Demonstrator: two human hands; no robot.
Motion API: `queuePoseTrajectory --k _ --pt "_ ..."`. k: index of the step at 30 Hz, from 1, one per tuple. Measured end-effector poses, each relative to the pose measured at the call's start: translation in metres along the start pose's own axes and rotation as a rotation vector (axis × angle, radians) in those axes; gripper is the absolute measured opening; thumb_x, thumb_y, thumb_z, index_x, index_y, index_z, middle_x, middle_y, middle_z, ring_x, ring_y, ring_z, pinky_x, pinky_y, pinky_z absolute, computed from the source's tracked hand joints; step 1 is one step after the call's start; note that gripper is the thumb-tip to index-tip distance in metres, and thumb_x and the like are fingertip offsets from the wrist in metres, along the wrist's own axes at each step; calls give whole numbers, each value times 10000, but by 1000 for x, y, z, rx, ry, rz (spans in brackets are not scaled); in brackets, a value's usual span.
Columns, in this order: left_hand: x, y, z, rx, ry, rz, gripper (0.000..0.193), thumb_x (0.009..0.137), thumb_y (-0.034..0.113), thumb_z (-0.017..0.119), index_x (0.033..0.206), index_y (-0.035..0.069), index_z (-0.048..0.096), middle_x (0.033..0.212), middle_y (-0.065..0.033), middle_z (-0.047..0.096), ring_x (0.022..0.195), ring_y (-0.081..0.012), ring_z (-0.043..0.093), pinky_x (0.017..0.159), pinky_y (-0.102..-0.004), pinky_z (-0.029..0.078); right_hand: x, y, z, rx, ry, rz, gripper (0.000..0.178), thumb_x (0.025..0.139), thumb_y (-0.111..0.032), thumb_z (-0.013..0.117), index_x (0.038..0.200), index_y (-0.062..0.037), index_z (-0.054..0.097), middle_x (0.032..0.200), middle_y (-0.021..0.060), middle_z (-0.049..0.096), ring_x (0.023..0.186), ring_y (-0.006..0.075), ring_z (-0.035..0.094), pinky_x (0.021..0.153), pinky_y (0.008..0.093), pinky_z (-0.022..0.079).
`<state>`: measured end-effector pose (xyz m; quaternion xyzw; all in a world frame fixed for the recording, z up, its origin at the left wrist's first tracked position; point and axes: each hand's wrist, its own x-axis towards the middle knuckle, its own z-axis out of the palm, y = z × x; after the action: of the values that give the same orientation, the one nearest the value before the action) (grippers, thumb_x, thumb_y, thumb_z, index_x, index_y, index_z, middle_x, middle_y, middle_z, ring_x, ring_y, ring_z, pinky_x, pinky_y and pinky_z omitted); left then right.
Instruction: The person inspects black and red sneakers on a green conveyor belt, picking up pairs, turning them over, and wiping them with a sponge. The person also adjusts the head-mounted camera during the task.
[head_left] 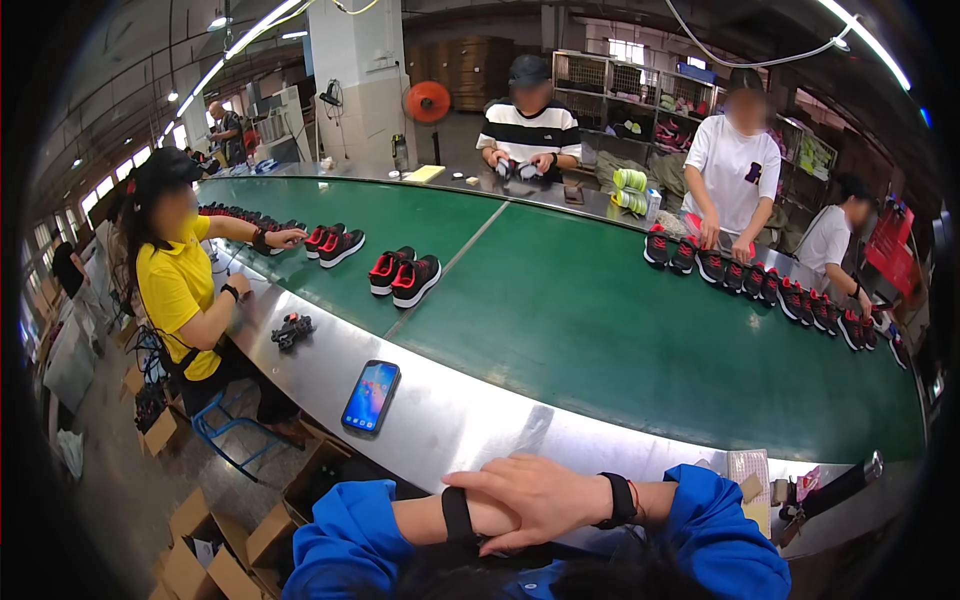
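Note:
My forearms cross in front of me in blue sleeves. My right hand lies over my left wrist, fingers on top and thumb below, gripping it beside a black wrist strap. My left hand is hidden beneath it, so its fingers do not show. A second black band circles my right wrist. Ahead and to the left, a smartphone with a lit blue screen lies on the metal table edge, touched by neither hand. Beyond it, a pair of black and red sneakers stands on the green conveyor belt.
A person in yellow reaches toward shoes on the left. Across the belt, a person in stripes holds shoes, and one in white touches a row of sneakers. Black straps lie on the metal edge; cardboard boxes stand below.

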<state>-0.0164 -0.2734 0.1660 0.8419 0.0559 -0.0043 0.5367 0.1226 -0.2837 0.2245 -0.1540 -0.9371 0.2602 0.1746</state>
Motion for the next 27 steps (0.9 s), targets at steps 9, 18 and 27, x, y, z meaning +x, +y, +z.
queuePoseTrajectory --k 9,18,27 --pt "17 -12 -10 -136 -259 30 436 901 246 592 1277 36 524 1279 -159 535 1242 -307 474 1033 -389 383 -6 -1 4 237 720 -211 787 594 -265 889 1273 -84 535 1034 119 552 875 242 586 736 339 486" --pt "18 -13 -13 -195 -334 24 441 912 269 580 1287 44 522 1285 -150 537 1245 -293 475 1032 -378 383 -17 11 3 178 476 -116 710 703 -311 820 1301 -90 506 1111 133 542 927 279 589 764 357 494" --pt "26 -16 -1 -188 -339 59 447 924 293 569 1298 53 520 1291 -141 539 1247 -279 476 1032 -368 384 -24 9 -12 -1 -89 -90 784 783 -441 745 1381 -53 419 1304 168 502 1115 315 555 910 401 461"
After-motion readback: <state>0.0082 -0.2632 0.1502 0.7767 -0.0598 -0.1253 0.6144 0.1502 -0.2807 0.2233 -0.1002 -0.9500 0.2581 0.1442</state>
